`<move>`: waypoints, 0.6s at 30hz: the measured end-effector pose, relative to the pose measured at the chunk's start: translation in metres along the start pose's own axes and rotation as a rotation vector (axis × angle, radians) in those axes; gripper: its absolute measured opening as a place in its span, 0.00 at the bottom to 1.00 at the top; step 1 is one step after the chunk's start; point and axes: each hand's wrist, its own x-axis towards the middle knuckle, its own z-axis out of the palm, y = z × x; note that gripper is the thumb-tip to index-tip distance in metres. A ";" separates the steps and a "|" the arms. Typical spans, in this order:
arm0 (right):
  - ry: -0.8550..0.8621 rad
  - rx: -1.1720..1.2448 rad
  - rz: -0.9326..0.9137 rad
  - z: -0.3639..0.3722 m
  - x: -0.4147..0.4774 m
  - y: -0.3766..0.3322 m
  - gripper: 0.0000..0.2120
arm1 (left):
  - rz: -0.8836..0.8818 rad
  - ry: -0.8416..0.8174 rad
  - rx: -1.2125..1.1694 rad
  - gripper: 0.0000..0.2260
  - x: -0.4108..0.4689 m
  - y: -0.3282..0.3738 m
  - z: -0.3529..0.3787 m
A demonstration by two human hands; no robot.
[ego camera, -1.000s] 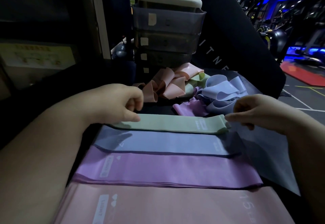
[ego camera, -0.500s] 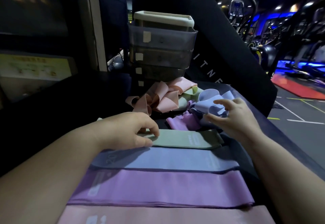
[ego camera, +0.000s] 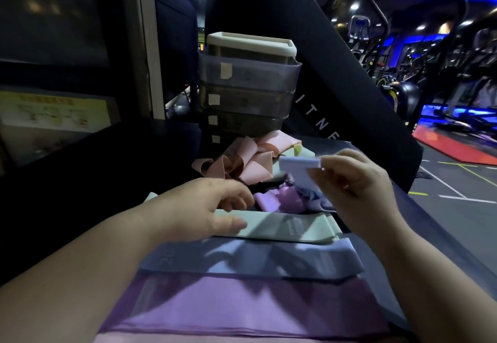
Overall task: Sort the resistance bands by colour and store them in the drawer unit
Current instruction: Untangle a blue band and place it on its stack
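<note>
Relation: loose blue band [ego camera: 300,169] is pinched by right hand [ego camera: 357,181] above the unsorted pile [ego camera: 251,158] | flat blue band [ego camera: 255,259] lies below, nearer the body, long axis left-to-right | left hand [ego camera: 204,208] relaxed, rested on green band [ego camera: 290,228] | right hand is judged nearer.

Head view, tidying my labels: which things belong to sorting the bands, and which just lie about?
Job: drawer unit; flat green band; flat blue band; flat purple band; band heap; held blue band; right hand.
Lying about: yellow notice; gym machines.
</note>
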 end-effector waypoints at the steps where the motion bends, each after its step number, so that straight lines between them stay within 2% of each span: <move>1: -0.045 0.011 -0.044 0.001 -0.001 -0.005 0.05 | 0.010 0.027 -0.045 0.16 -0.001 0.003 -0.001; 4: -0.185 0.069 -0.121 0.006 -0.005 -0.016 0.08 | 0.047 0.118 -0.161 0.24 -0.004 0.009 -0.003; 6: -0.255 0.109 -0.153 0.011 -0.008 -0.019 0.08 | 0.076 0.151 -0.184 0.25 -0.005 0.012 -0.002; 8: -0.285 0.147 -0.155 0.015 -0.009 -0.022 0.06 | 0.103 0.153 -0.192 0.20 -0.004 0.012 0.001; 11: -0.311 0.161 -0.151 0.016 -0.010 -0.022 0.08 | 0.106 0.147 -0.205 0.06 -0.001 0.011 0.003; 15: -0.422 0.031 -0.009 0.010 -0.012 -0.011 0.21 | 0.095 0.168 -0.265 0.06 -0.001 0.008 0.002; 16: -0.429 -0.062 0.008 0.010 -0.013 -0.005 0.22 | 0.101 0.167 -0.298 0.05 -0.001 0.009 0.001; 18: -0.425 -0.210 0.031 0.011 -0.013 0.002 0.17 | 0.102 0.169 -0.364 0.05 -0.001 0.010 0.000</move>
